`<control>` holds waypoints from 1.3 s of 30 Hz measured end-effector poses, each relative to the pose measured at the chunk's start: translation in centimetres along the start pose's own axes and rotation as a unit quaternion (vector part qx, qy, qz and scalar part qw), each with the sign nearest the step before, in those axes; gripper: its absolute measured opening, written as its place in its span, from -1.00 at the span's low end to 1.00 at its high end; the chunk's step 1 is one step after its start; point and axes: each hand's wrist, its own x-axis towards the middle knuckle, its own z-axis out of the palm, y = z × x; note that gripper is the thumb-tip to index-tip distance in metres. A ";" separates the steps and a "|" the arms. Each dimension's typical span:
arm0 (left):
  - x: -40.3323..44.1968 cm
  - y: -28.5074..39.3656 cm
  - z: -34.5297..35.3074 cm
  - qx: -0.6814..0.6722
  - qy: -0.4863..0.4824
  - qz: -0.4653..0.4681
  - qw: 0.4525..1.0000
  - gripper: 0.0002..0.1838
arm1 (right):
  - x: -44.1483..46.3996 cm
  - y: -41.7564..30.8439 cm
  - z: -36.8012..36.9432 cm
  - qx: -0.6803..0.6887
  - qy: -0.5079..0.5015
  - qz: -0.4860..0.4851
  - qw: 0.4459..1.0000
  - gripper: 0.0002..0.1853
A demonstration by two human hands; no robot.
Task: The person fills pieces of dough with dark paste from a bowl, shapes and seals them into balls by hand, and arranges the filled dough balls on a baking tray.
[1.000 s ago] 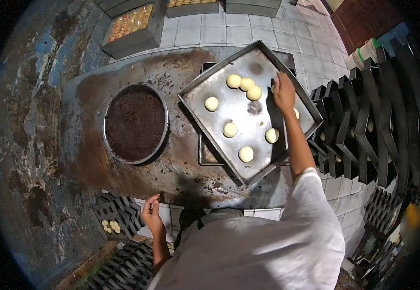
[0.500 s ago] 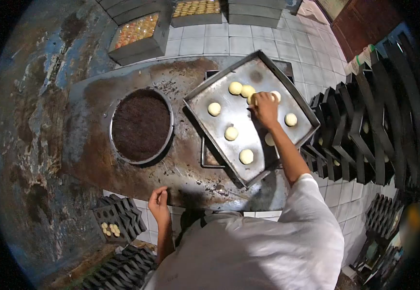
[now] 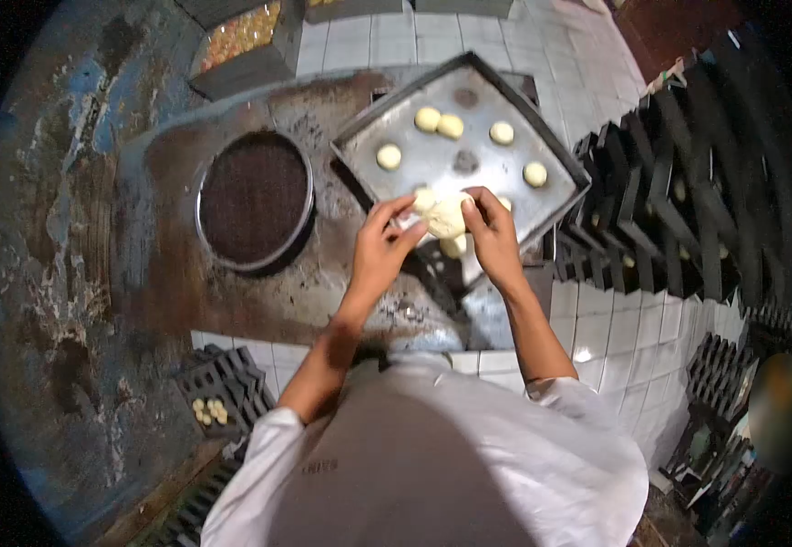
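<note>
A piece of pale dough, flattened and stretched, is held up over the near part of a square metal tray. My right hand pinches its right edge between thumb and fingers. On the opposite side, my left hand has thumb and fingertips at the left edge, closed around it. Several round dough balls sit on the tray, among them a touching pair, one at the left and one at the right. Others are partly hidden behind my hands and the held dough.
Left of the tray stands a round pan of dark brown crumbly filling on the stained table. Black trays are stacked crosswise on the right. Boxes of small goods stand beyond the table; a tray with dough balls is at lower left.
My right hand has lifted a dough ball from the tray and drawn it toward me. My left hand has come up from the table's near edge to the dough, which is now stretched flat.
</note>
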 end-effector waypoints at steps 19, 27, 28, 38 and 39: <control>-8.9 -7.4 -15.4 -0.482 0.087 -0.141 0.860 -0.50 | -17.8 20.1 7.7 -0.602 -0.116 -0.012 0.790 -0.78; -13.1 -13.6 -29.1 -0.498 0.262 -0.206 0.801 -0.75 | -17.2 17.3 10.3 -0.716 -0.208 0.040 0.666 -0.58; -13.5 -12.7 -30.9 -0.507 0.279 -0.217 0.786 -0.75 | -17.4 18.1 10.3 -0.715 -0.215 0.037 0.664 -0.52; -15.2 -15.9 -39.2 -0.532 0.331 -0.191 0.756 -0.67 | -7.3 4.4 23.9 -0.507 -0.195 -0.092 0.835 -0.78; -14.9 -16.0 -39.2 -0.535 0.325 -0.186 0.757 -0.70 | -4.7 2.8 26.4 -0.506 -0.221 -0.088 0.829 -0.81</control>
